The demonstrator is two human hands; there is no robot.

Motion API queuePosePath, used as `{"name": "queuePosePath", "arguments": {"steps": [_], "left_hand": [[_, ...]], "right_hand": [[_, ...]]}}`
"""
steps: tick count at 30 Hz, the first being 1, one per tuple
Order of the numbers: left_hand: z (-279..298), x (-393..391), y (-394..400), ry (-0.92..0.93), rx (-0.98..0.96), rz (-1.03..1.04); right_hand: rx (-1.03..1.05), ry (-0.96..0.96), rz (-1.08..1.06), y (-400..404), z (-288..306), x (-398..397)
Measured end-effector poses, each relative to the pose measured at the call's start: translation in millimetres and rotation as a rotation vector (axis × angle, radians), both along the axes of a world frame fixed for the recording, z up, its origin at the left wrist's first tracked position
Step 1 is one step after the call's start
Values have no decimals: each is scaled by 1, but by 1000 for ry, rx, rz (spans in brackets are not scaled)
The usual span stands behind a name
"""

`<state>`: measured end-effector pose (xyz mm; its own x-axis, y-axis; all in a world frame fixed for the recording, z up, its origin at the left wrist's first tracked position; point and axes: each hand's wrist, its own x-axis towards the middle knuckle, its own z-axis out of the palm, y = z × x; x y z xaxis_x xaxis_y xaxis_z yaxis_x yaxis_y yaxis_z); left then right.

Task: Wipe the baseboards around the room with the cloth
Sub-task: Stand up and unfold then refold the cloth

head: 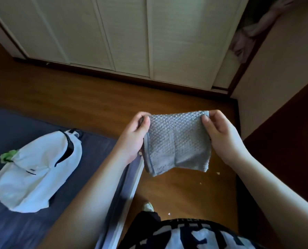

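A grey waffle-textured cloth (176, 142) hangs in front of me, stretched between both hands above the wooden floor. My left hand (133, 137) pinches its upper left corner between thumb and fingers. My right hand (219, 137) pinches the upper right corner the same way. The cloth's lower edge hangs free. A dark brown baseboard (113, 73) runs along the foot of the pale closet doors ahead, and another dark strip (239, 123) follows the right wall down toward me.
A bed with a dark blue cover (32, 221) fills the lower left, with a white backpack (36, 169) lying on it. Pale sliding closet doors (113, 33) stand ahead. Small crumbs lie on the wooden floor (185, 191) between bed and right wall.
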<state>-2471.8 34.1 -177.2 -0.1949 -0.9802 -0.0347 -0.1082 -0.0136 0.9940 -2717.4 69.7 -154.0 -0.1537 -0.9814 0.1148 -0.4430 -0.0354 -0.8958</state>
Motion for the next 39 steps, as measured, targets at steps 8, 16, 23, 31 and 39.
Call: {"name": "queuePosePath", "arguments": {"steps": [8, 16, 23, 31, 39], "left_hand": [[-27, 15, -76, 817, 537, -305], [-34, -16, -146, 758, 444, -431], [-43, -49, -247, 496, 510, -131], [-47, -81, -348, 300, 453, 95], [-55, -51, -403, 314, 472, 268]], "right_hand": [[341, -948, -175, -96, 11, 31], [392, -1271, -18, -156, -5, 7], [424, -1034, 162, -244, -47, -21], [486, -934, 185, -365, -68, -70], [573, -938, 437, -461, -63, -49]]}}
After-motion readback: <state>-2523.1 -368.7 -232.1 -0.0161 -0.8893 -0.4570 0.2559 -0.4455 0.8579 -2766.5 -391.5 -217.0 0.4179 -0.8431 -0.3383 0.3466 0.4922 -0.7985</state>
